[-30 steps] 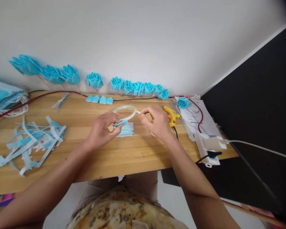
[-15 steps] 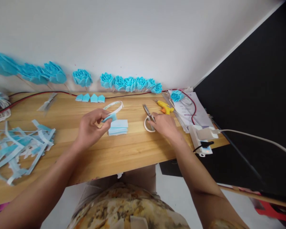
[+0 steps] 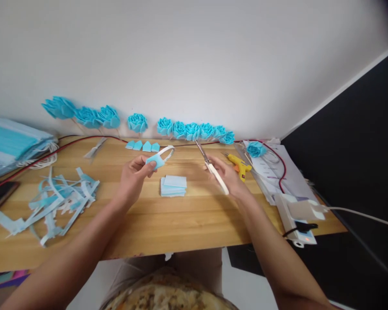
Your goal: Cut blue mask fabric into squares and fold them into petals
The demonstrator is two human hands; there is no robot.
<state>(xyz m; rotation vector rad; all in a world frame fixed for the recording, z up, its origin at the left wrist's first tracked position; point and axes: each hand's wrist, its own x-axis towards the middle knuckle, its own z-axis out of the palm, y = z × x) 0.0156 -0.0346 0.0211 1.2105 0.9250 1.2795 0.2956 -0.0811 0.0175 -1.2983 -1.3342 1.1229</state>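
Note:
My left hand (image 3: 136, 172) pinches a folded light-blue fabric piece (image 3: 154, 162). A roll of white double-sided tape (image 3: 169, 151) hangs with it, and its loop stands up past the fingers; whether the tape is stuck to the piece I cannot tell. My right hand (image 3: 224, 172) is closed around white-handled scissors (image 3: 216, 172), held off the table with the blades pointing up and away. Between the hands lies a stack of cut light-blue rectangles (image 3: 173, 187). Behind it, several folded blue petals (image 3: 146, 147) sit in a row.
Several blue fabric flowers (image 3: 137, 122) on stems lean against the wall. A yellow glue gun (image 3: 239, 166), papers (image 3: 271, 172) and a power strip (image 3: 294, 219) are at right. Fabric scraps (image 3: 64, 202), face masks (image 3: 14, 140) and a dark phone-like slab (image 3: 0, 196) are at left.
My right hand has lifted the scissors off the table. My left hand has raised the blue piece and tape clear of the stack. The camera view has shifted left.

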